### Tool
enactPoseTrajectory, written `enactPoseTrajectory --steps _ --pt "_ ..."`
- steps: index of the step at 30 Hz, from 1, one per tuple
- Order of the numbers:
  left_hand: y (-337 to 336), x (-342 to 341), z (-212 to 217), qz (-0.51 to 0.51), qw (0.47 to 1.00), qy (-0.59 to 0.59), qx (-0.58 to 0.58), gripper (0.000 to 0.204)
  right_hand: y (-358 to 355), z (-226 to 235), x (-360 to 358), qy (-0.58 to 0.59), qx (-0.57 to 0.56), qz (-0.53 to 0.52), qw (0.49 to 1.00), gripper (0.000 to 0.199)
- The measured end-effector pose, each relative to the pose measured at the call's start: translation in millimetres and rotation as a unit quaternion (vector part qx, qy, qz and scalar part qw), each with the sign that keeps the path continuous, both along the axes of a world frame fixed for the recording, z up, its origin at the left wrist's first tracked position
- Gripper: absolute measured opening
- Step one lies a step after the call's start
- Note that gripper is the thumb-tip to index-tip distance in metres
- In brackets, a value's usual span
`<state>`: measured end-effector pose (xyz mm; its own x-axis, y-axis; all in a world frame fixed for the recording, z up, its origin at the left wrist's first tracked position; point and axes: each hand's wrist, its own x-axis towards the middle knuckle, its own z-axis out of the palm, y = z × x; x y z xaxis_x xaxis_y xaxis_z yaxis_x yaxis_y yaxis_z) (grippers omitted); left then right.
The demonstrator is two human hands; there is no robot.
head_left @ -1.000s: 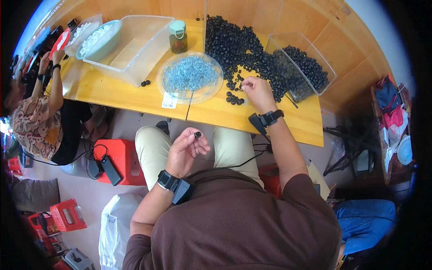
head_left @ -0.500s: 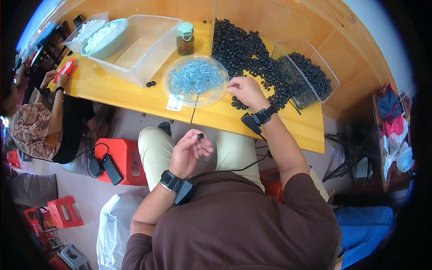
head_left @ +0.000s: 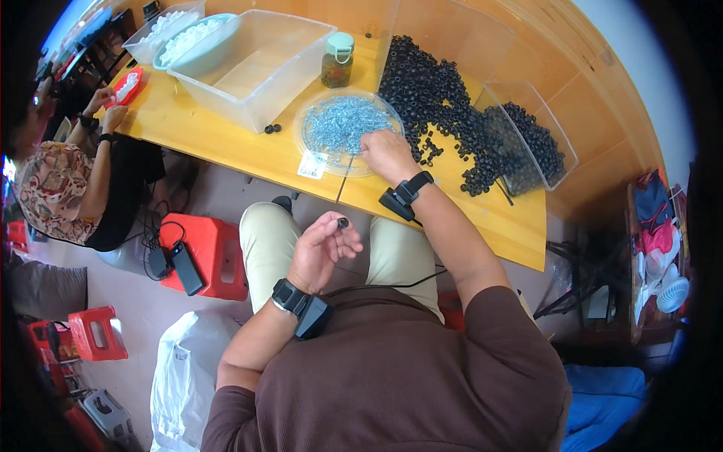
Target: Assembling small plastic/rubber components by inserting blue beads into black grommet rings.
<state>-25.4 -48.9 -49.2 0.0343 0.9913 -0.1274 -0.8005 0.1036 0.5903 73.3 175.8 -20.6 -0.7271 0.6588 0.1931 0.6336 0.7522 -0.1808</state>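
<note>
Currently, a black piece (head_left: 343, 223) is pinched by the left hand (head_left: 324, 247); beyond that grip, blue bits (head_left: 340, 122) in a clear dish (head_left: 361, 169) are seemingly picked at by the right hand (head_left: 388, 155), whose hold cannot be told. A fine pinch seems called for. Compared with earlier, the black pile (head_left: 418, 79), further right, is left behind.

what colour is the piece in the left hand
The piece is black, clearest in head view.
</note>
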Motion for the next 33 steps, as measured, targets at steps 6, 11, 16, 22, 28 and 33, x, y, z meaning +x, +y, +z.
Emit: enactPoseTrajectory --steps 6,11,16,22,28,33 --pt "-1.9 2.9 0.9 -0.008 1.000 -0.015 0.006 0.019 -5.3 6.3 2.8 0.060 -0.043 -0.017 0.997 0.009" --pt "-4.0 1.9 0.6 0.001 1.000 -0.016 0.011 0.019 2.3 12.5 20.6 0.200 -0.173 -0.032 0.964 0.019" --pt "-5.1 7.2 3.1 -0.005 1.000 -0.006 0.018 0.019 22.6 -8.8 36.4 0.254 -0.272 -0.022 0.928 0.027" --pt "-6.8 11.6 2.9 -0.002 1.000 -0.006 0.017 0.018 13.2 0.7 34.1 0.278 -0.250 -0.015 0.928 0.023" --pt "-7.8 15.5 5.3 -0.011 1.000 0.003 0.020 0.020 23.3 10.9 22.7 0.094 -0.033 0.014 0.995 0.022" --pt "-8.8 11.1 4.5 0.018 1.000 0.007 0.006 0.024 14.7 9.1 31.6 0.227 -0.187 -0.016 0.956 0.020"
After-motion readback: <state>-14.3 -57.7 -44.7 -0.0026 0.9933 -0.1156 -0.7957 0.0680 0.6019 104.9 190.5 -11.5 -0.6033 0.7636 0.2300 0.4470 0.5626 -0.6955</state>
